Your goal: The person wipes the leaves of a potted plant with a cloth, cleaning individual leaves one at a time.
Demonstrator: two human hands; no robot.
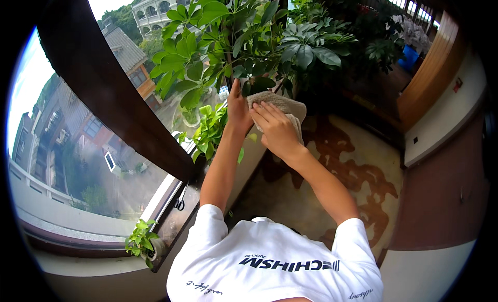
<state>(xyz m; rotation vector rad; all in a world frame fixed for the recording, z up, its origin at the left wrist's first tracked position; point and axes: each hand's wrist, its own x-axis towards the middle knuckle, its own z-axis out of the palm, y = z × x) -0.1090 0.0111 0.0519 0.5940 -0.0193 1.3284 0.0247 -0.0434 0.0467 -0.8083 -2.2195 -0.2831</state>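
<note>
My right hand (275, 127) lies over a folded beige cloth (286, 103), its fingers close together and pressed on the fabric. Beside it on the left, my left hand (239, 109) is raised with the thumb up among the lower leaves of an umbrella plant (249, 37). A dark green leaf (261, 84) of that plant sits just above the cloth, between the hands. The other left fingers are mostly hidden behind leaf and cloth, so their grip is unclear.
Windows with a thick dark frame (116, 92) stand on the left. On the sill are a trailing potted plant (208, 132), scissors (179, 204) and a small potted plant (142, 239). A patterned floor (350, 162) lies below; a wooden post (430, 68) rises at right.
</note>
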